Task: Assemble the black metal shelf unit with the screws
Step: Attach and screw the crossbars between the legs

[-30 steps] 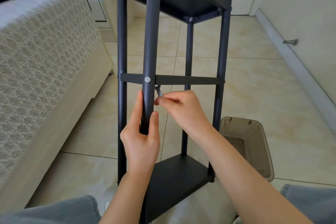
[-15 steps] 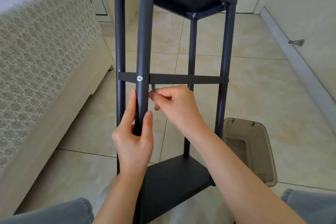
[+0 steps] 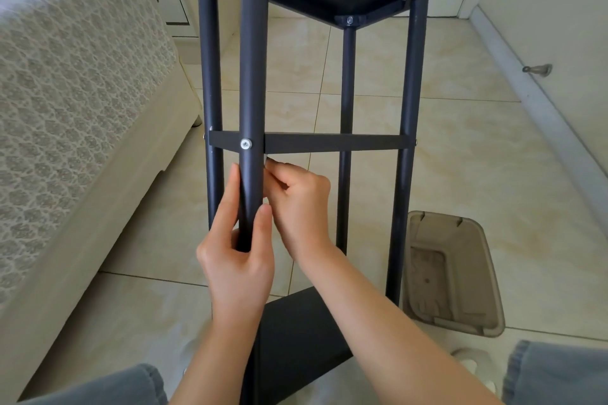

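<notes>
The black metal shelf unit [image 3: 408,82] stands on the tiled floor in front of me, with four round posts, a top shelf and a bottom shelf [image 3: 296,339]. A flat crossbar [image 3: 335,143] joins the posts at mid height. A silver screw [image 3: 245,143] sits in the near post [image 3: 251,76] where the crossbar meets it. My left hand [image 3: 237,256] grips the near post below the screw. My right hand [image 3: 301,200] pinches a small silver tool [image 3: 267,159] just under the crossbar, right of the post; only its tip shows.
A bed with a patterned cover [image 3: 72,102] lies close on the left. A brown plastic bin [image 3: 450,273] stands on the floor to the right of the shelf. A wall with a door stop [image 3: 538,70] runs along the right. My knees show at the bottom.
My right hand has moved left and up with the tool, closer to the near post and the crossbar. My left hand keeps its grip on the post. The view has shifted slightly.
</notes>
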